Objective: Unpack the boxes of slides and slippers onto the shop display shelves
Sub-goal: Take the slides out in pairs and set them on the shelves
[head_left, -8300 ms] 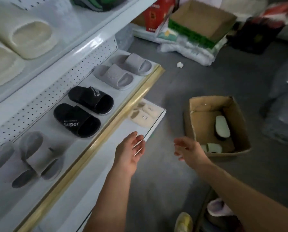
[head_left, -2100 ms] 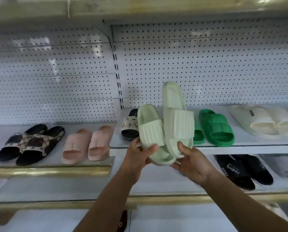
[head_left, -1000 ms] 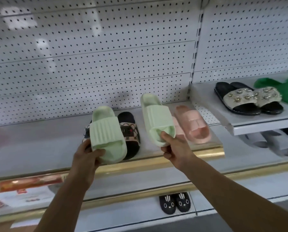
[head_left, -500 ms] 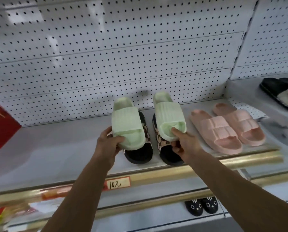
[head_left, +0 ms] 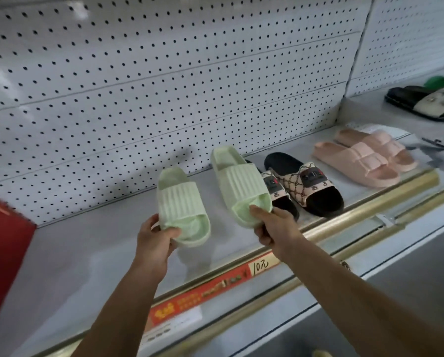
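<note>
I hold a pair of pale green ribbed slides over the grey display shelf (head_left: pixel 92 243). My left hand (head_left: pixel 154 238) grips the toe end of the left green slide (head_left: pixel 179 202), thumb inside its opening. My right hand (head_left: pixel 275 228) pinches the toe of the right green slide (head_left: pixel 239 184), which overlaps the left one of a black and patterned pair (head_left: pixel 306 184). Both green slides point heel-first toward the pegboard back wall. Whether their soles touch the shelf I cannot tell.
Pink slides (head_left: pixel 362 158) lie to the right of the patterned pair. A higher shelf at far right carries black jewelled sandals (head_left: pixel 427 101). A red box (head_left: pixel 2 256) stands at the left. A gold rail with a price label (head_left: pixel 259 265) edges the shelf front.
Both hands have carried the green slides leftward off the patterned pair, toward the bare stretch of shelf, and lowered them. The view has shifted with them.
</note>
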`<state>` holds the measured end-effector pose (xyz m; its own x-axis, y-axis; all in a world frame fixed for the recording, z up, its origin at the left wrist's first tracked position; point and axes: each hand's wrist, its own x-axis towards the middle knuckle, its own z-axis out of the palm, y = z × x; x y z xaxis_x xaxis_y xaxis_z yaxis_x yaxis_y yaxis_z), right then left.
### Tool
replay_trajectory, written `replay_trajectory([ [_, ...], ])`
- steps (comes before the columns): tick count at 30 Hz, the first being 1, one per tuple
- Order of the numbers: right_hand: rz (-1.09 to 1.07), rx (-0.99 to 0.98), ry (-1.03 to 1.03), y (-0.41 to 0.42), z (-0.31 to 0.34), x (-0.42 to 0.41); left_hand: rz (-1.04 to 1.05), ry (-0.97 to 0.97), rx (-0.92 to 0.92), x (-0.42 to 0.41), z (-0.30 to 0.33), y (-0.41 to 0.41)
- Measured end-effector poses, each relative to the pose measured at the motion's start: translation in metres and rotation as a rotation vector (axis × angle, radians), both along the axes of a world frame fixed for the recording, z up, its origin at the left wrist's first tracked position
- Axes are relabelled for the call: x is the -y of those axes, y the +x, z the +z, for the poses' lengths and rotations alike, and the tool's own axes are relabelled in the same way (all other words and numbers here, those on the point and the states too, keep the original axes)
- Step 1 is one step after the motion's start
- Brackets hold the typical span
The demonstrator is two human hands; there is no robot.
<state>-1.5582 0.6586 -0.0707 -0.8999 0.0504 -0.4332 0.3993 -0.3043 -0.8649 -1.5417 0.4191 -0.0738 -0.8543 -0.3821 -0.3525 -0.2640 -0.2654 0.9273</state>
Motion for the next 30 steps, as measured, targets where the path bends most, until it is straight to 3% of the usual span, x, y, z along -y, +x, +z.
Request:
replay_trajectory([
  [4,0.025,0.067,0.026,0.017,-0.012,0.051,0.015,-0.046,0.070,0.045,-0.006,0.019],
  [9,0.048,0.191,0.206,0.023,-0.019,0.080,-0.019,-0.128,0.156,0.068,-0.018,0.035],
  [14,0.040,0.160,0.346,0.026,-0.017,0.088,-0.092,-0.216,0.191,0.073,-0.028,0.040],
  [21,0.053,0.160,0.391,0.034,-0.015,0.095,-0.123,-0.275,0.182,0.075,-0.032,0.038],
  [27,0.031,0.149,0.468,0.034,-0.020,0.094,-0.115,-0.495,0.293,0.072,-0.021,0.041],
  [30,0.016,0.125,0.464,0.043,-0.014,0.088,-0.012,-0.649,0.196,0.063,-0.007,0.038],
])
